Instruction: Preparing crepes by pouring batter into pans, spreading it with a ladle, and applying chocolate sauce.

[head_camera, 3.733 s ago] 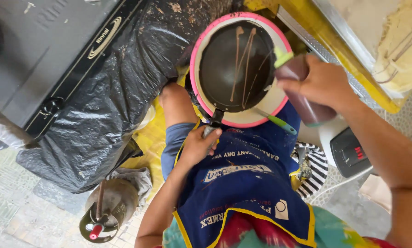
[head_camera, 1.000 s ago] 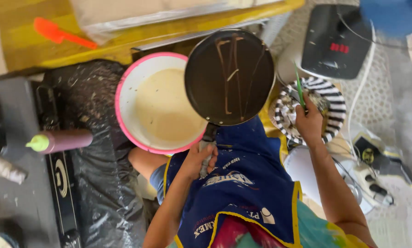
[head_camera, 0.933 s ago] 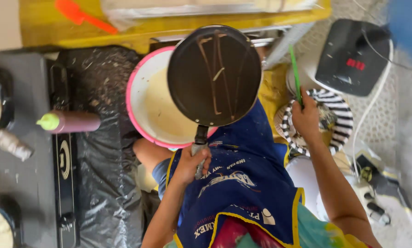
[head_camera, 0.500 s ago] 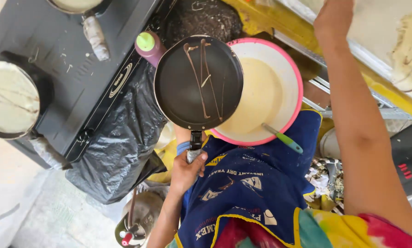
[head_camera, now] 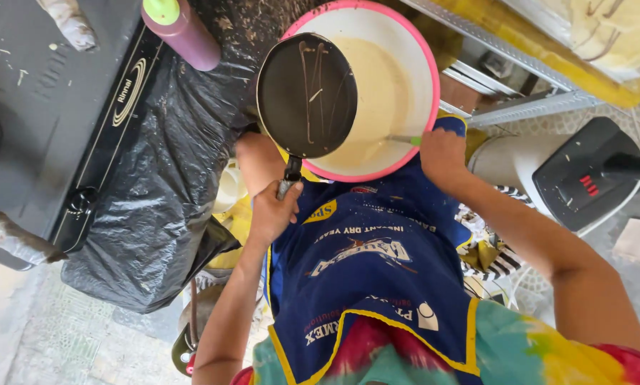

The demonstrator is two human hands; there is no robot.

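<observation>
A small black frying pan (head_camera: 307, 95) hangs over the left half of a pink-rimmed basin (head_camera: 428, 107) that holds pale, creamy batter (head_camera: 381, 93). Thin streaks of dried batter cross the pan's dark face. The pan's handle runs down toward 6 o'clock, and the left hand (head_camera: 272, 212) is wrapped in a fist around its end, so the pan sits at about 1 o'clock from that hand, close above it.

The right hand (head_camera: 441, 153) rests at the basin's lower right rim, at about 4 o'clock from the pan. Its fingers are curled over a thin green-handled utensil (head_camera: 403, 140) whose shaft reaches left into the batter; the working end is hidden under the pan's edge. The two hands are well apart, with the lower curve of the basin between them.

The basin sits on the person's lap, touching a blue apron (head_camera: 370, 264) with yellow edging, worn over a tie-dye shirt (head_camera: 541, 349).

At 10 o'clock from the pan a maroon squeeze bottle (head_camera: 186, 36) with a green cap lies on crumpled black plastic sheeting (head_camera: 156, 207). Farther out at 9 o'clock is a black gas stove (head_camera: 56, 114). At 3 o'clock, well apart from the basin, stands a dark appliance with a red display (head_camera: 584, 178). At 1 o'clock a yellow-edged tray (head_camera: 548, 60) carries pale cooked sheets.
</observation>
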